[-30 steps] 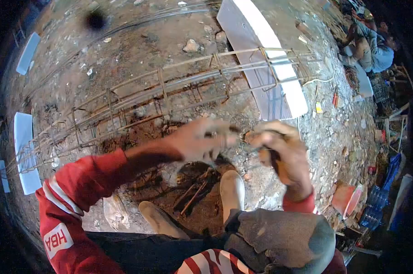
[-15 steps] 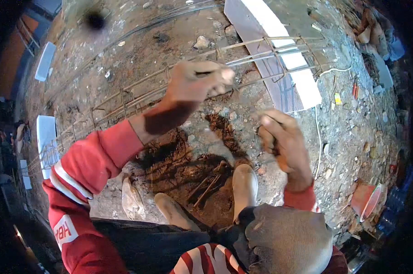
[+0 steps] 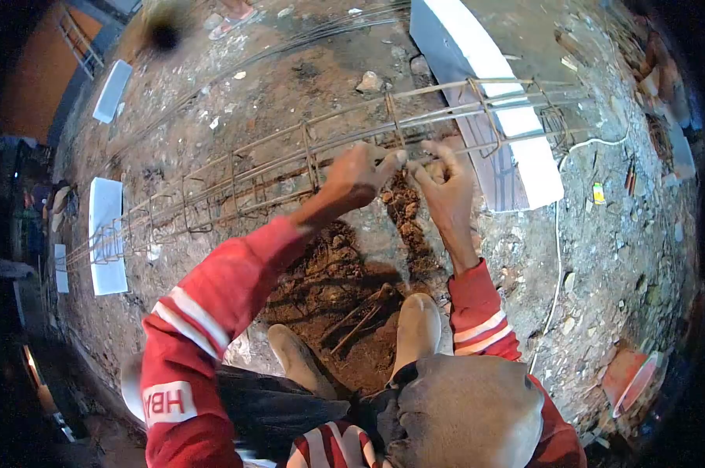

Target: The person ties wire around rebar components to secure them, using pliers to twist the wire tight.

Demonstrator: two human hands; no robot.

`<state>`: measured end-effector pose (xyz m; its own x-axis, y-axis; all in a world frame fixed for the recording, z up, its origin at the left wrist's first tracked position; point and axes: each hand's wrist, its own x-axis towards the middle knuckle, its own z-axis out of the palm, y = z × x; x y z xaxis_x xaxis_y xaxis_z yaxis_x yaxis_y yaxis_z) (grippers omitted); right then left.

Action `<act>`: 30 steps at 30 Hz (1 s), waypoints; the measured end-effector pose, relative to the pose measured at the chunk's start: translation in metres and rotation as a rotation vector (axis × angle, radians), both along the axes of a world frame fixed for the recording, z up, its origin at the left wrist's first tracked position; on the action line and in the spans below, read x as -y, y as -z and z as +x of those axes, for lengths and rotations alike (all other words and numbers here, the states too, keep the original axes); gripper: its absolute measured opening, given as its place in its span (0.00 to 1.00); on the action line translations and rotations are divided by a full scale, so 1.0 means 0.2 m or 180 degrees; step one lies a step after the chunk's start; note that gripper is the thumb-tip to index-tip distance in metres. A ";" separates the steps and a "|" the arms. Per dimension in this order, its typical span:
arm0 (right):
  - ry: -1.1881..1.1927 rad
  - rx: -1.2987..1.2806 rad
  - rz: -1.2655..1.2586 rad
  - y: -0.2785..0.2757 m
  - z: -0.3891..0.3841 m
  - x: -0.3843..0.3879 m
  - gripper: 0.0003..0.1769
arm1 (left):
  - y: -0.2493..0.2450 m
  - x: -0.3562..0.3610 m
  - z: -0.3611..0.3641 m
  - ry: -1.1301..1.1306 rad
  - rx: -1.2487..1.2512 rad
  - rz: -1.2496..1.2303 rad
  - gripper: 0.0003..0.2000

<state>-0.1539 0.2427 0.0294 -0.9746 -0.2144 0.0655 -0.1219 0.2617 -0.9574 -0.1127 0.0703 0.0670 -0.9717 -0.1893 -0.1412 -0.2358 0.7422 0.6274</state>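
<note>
A rebar cage (image 3: pixel 282 171) of long thin bars and bent stirrups (image 3: pixel 395 121) runs across the view. Both my hands are at its near side, close to one stirrup. My left hand (image 3: pixel 356 175) is closed in a pinch, thumb and forefinger pointing right. Facing it, my right hand (image 3: pixel 447 183) has thumb and fingers curled together beside the same bar. Anything between the fingertips is too small to make out. Between my boots (image 3: pixel 419 324) lies a tool with two long handles (image 3: pixel 360 318), like pincers, on reddish soil.
The cage rests across a long white block (image 3: pixel 516 140) on the right and a smaller white block (image 3: pixel 106 210) on the left. Loose bars (image 3: pixel 290 39) lie beyond. A white cable (image 3: pixel 557 273), a yellow packet (image 3: pixel 599 193) and a red bucket (image 3: pixel 629 381) are at right.
My hands have come closer together and meet near the stirrup; the right one moved up and left. The camera view has shifted, so the cage appears lower and further right.
</note>
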 end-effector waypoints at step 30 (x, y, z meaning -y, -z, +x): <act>0.0231 0.1196 -0.1025 -0.20 0.31 -0.26 0.11 | 0.01 -0.32 0.07 -0.0663 -0.0726 0.3259 0.15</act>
<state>-0.0919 0.2940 0.0685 -0.9551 -0.1719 -0.2412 0.2545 -0.0593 -0.9653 -0.0986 0.1338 0.0656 -0.9574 -0.2490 -0.1462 -0.0956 -0.2043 0.9742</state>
